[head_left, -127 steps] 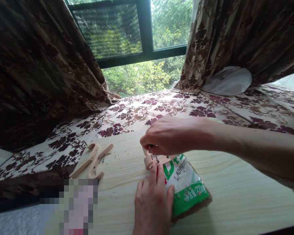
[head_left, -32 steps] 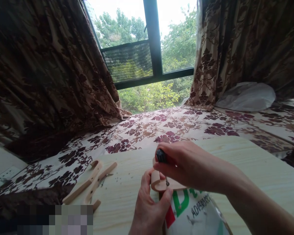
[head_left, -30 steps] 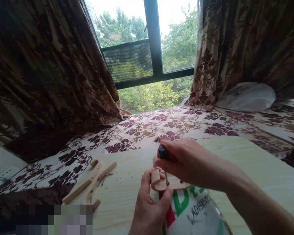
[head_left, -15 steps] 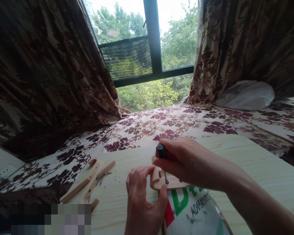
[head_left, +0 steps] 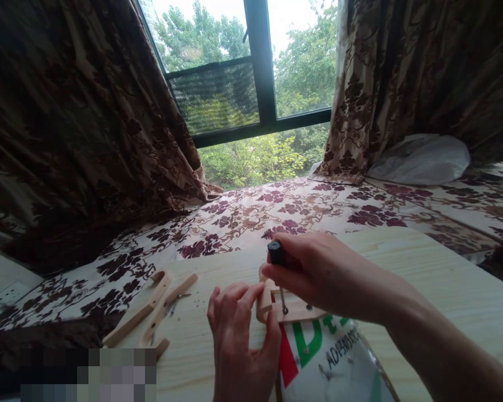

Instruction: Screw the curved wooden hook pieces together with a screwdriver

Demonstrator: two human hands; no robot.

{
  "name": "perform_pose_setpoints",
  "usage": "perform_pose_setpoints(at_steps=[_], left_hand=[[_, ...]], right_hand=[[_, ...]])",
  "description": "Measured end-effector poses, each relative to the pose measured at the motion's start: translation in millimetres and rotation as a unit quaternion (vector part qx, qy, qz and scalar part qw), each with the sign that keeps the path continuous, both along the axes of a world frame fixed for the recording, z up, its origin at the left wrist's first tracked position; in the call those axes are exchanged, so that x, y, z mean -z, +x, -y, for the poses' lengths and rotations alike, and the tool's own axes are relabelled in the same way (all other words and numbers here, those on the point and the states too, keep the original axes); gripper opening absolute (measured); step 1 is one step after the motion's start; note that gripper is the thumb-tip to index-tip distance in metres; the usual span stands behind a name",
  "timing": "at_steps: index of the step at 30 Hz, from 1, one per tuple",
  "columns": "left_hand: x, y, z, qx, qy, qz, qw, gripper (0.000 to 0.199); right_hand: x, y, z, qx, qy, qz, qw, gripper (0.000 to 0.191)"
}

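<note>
My right hand (head_left: 318,273) is wrapped round the black handle of a screwdriver (head_left: 276,254). The thin shaft points down, its tip at a screw hole in a pale wooden piece (head_left: 295,314) with rounded ends. A second dark hole shows to the right of the tip. My left hand (head_left: 243,340) grips the left end of this piece, thumb on the near side and fingertips on the far side. Part of the piece is hidden behind my right hand. Under its near edge lies a printed white plastic bag (head_left: 339,368) with green and red marks.
Left on the pale wooden board (head_left: 423,290) lie curved wooden parts (head_left: 136,322), with small screws (head_left: 175,304) and dark specks beside them. Flowered cloth (head_left: 235,223) spreads behind, up to a window between curtains. A white plastic bundle (head_left: 423,159) rests at the far right.
My left thumb has drawn back from beside the screwdriver tip to the left end of the wooden piece, and that hand has shifted slightly left. The screwdriver stays at the same hole.
</note>
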State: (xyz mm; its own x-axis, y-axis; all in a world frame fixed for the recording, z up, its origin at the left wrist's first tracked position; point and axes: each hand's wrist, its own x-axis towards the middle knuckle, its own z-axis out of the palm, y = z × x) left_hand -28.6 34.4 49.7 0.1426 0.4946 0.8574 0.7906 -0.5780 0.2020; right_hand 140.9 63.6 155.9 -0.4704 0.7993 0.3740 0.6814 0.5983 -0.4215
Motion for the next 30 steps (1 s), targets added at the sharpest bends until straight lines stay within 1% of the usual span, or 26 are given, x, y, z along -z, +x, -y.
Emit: perform_pose_setpoints(at_steps=[2, 3, 7, 9, 11, 14, 16, 18, 21, 23, 25, 30], left_hand=[[0.3, -0.4, 0.3, -0.002, -0.002, -0.005, 1.000, 0.038], [0.2, -0.6, 0.4, -0.001, -0.002, -0.008, 1.000, 0.038], [-0.1, -0.4, 0.4, 0.000, -0.003, -0.009, 1.000, 0.037], [0.0, 0.3, 0.0, -0.002, 0.002, -0.001, 1.000, 0.034], [0.4, 0.8, -0.6, -0.002, 0.003, 0.002, 1.000, 0.033], [1.4, 1.1, -1.4, -0.002, -0.002, -0.001, 1.000, 0.036], [2.1, 0.9, -1.7, -0.004, -0.002, -0.002, 1.000, 0.037], [2.5, 0.7, -1.5, -0.005, 0.000, -0.003, 1.000, 0.038], [2.5, 0.8, -0.9, -0.005, 0.001, -0.003, 1.000, 0.039], [2.4, 1.0, -0.4, -0.002, 0.001, -0.001, 1.000, 0.039], [2.2, 1.2, 0.1, -0.002, 0.000, 0.000, 1.000, 0.039], [0.0, 1.7, 1.0, 0.000, 0.003, 0.001, 1.000, 0.038]], right_hand=[[0.1, 0.7, 0.0, 0.013, 0.001, -0.003, 1.000, 0.026], [-0.7, 1.2, 0.8, 0.005, 0.000, -0.008, 1.000, 0.025], [-5.6, 2.9, 5.4, -0.064, -0.010, -0.014, 0.998, 0.015], [-6.0, 2.3, 5.4, -0.072, -0.006, -0.007, 0.997, 0.017], [-4.3, 0.3, 3.0, -0.048, 0.005, 0.000, 0.999, 0.022], [-0.6, -3.7, -2.0, 0.013, 0.015, 0.004, 1.000, 0.023], [0.2, -5.0, -3.0, 0.032, 0.019, 0.002, 0.999, 0.024], [-1.1, -4.4, -1.2, 0.012, 0.019, -0.010, 1.000, 0.023], [-4.6, -1.9, 3.5, -0.051, 0.002, -0.022, 0.998, 0.015], [-5.6, -1.1, 4.9, -0.069, -0.002, -0.020, 0.997, 0.015], [-4.8, -1.5, 3.8, -0.056, 0.006, -0.018, 0.998, 0.021], [-1.8, -2.6, -1.9, 0.016, 0.020, -0.014, 1.000, 0.028]])
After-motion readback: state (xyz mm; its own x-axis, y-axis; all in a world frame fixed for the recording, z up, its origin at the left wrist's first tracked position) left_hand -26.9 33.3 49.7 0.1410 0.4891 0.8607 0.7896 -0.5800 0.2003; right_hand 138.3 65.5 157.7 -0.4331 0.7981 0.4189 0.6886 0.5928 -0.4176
